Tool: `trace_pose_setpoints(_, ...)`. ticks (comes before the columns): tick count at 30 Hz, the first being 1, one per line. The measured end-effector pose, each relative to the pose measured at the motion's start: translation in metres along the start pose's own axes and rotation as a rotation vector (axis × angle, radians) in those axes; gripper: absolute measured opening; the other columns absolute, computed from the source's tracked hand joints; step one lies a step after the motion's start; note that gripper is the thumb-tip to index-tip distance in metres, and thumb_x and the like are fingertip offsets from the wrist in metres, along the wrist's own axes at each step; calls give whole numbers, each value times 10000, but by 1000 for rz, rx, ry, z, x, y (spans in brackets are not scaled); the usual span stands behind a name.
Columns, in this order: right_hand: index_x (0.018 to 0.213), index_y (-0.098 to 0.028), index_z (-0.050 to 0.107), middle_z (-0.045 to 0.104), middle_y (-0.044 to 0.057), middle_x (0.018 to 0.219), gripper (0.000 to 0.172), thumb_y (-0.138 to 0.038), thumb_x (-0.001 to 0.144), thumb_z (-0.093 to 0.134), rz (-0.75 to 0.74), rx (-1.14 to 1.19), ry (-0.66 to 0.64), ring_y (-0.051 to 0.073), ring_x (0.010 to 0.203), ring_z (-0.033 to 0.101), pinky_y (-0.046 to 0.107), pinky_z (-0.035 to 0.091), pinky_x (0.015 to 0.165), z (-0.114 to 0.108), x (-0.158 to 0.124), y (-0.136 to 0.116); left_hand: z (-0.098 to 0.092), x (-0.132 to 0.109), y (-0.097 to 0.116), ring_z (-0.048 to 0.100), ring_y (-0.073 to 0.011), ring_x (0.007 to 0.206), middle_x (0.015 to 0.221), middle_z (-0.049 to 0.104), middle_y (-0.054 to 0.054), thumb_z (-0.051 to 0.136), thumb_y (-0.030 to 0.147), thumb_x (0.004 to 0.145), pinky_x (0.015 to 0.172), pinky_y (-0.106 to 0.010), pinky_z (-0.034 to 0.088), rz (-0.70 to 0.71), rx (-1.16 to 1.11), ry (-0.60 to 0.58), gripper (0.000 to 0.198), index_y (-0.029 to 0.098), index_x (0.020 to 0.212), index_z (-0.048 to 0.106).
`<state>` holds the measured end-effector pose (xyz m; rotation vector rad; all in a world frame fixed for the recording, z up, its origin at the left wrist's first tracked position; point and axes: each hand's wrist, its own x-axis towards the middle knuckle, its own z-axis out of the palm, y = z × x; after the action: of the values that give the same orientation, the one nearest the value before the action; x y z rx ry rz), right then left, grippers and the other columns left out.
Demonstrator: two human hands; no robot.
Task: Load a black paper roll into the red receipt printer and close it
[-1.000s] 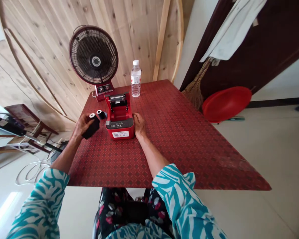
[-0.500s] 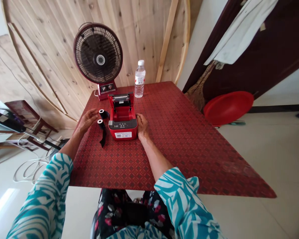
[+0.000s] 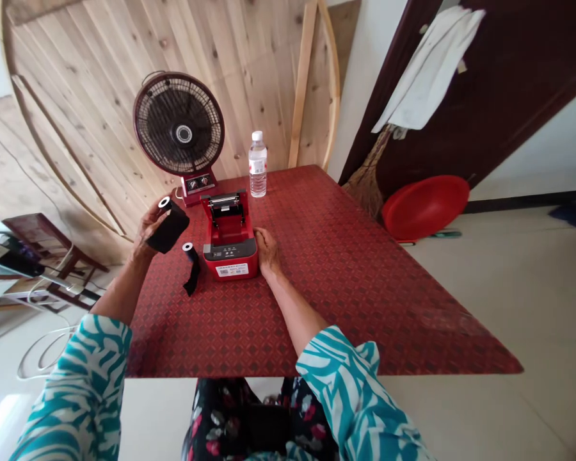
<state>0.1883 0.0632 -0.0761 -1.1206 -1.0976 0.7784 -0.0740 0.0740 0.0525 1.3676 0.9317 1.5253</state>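
My left hand (image 3: 148, 232) is raised above the table's left side, shut on a black ribbon roll (image 3: 169, 225) with a white core. Lying on the tablecloth beside the printer is a small white-cored roll (image 3: 190, 252) with a black ribbon strip (image 3: 191, 280) trailing toward me. The red label printer (image 3: 229, 246) has its lid open upward, and its inside shows red. My right hand (image 3: 267, 251) rests on the table, touching the printer's right side and holding nothing.
The red patterned tablecloth (image 3: 345, 301) covers the table. At the far edge stand a dark red desk fan (image 3: 183, 134) and a plastic water bottle (image 3: 258, 166). Beyond the right edge are a red plastic basin (image 3: 425, 207) and a straw broom (image 3: 365, 192).
My left hand has gone from open near the rolls to raised and shut on the black roll, which no longer lies on the table. The view has shifted slightly.
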Motion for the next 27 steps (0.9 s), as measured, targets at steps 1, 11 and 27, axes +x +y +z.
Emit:
trace_pose_setpoints(1,938,-225,691,740,58,1035,321,-361,850,414,-4,10,-1,220,1029,640,384,472,975,0,0,0,7,-3,12,669,-115,777,968,728,-8,891,394,581,694,-200,542,9,-1,-70,531,226,1047,700)
trace_pose_setpoints(11,921,-233,687,730,50,1022,302,-333,854,410,2,8,0,213,1034,632,386,471,989,3,1,-4,92,-8,12,644,-184,762,797,688,-22,787,289,687,753,-322,523,9,761,-584,256,183,901,696)
trace_pose_setpoints(27,922,-253,675,709,42,988,256,-304,864,431,-27,17,10,203,1003,614,388,466,994,6,1,-1,103,32,-19,687,-256,741,737,752,-20,739,212,631,719,-331,511,-190,969,-825,105,250,721,776)
